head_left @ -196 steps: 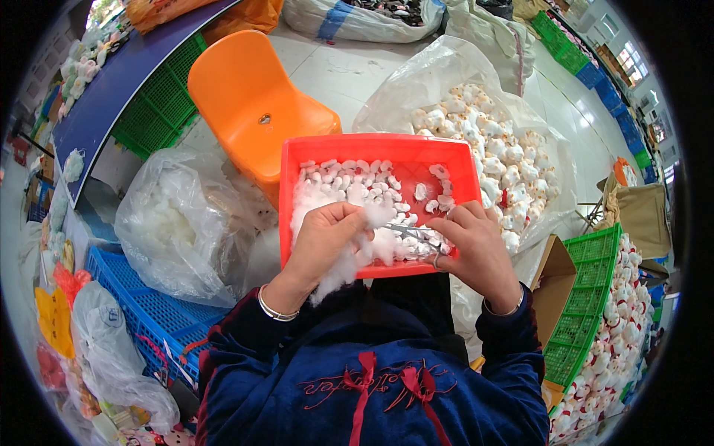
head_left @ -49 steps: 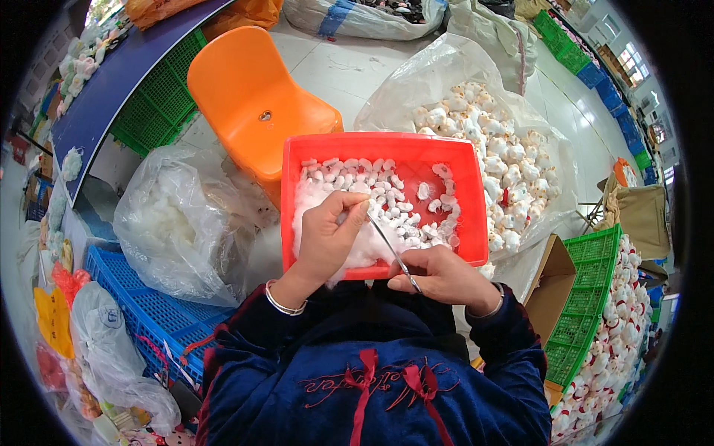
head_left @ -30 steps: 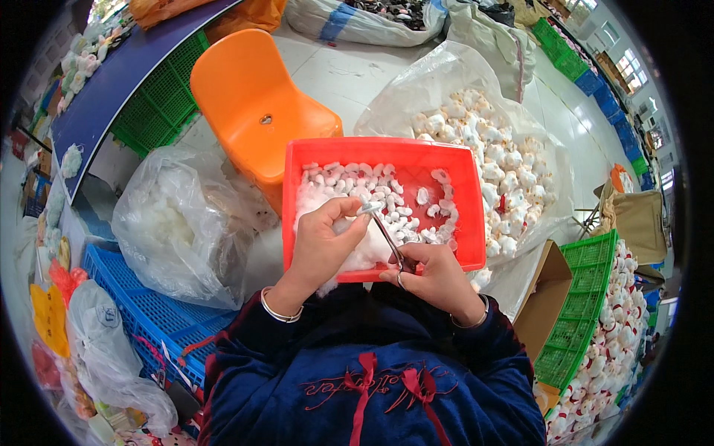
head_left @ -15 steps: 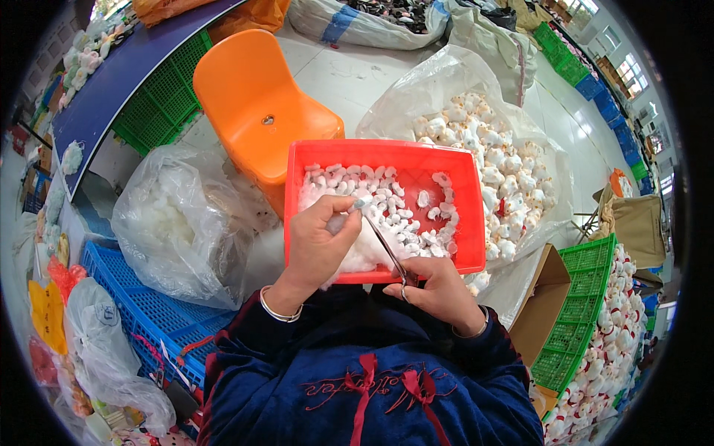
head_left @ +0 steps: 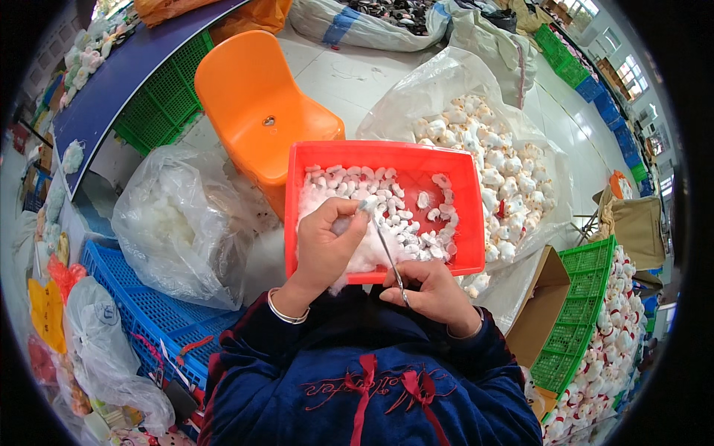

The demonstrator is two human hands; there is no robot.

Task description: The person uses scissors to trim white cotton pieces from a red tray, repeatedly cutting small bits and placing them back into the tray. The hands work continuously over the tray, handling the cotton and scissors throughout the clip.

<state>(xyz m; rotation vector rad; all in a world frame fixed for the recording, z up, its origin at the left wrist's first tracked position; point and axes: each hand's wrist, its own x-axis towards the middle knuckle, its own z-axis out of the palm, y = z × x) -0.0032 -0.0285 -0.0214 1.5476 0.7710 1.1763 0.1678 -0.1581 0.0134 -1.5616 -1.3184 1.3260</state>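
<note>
A small white plush piece (head_left: 370,202) is pinched between the thumb and forefinger of my left hand (head_left: 321,241), over the red plastic tray (head_left: 467,256). My right hand (head_left: 433,296) is closed round long, thin metal forceps (head_left: 389,253) with looped handles. Their tip reaches up to the plush piece; whether it goes inside is too small to tell. Loose white stuffing (head_left: 362,258) lies in the tray under my left hand, and some seems tucked in my palm. Several small white plush pieces (head_left: 387,201) are spread through the tray.
An orange chair (head_left: 260,97) stands beyond the tray. To its left sits a clear bag of stuffing (head_left: 171,223), near a blue crate (head_left: 141,290). On the right are a large bag of white plush parts (head_left: 506,178), a cardboard box (head_left: 539,305) and a green crate (head_left: 576,312).
My right hand has moved slightly down and the forceps stand steeper, their tip still at the plush piece. My left hand has shifted slightly right with the piece.
</note>
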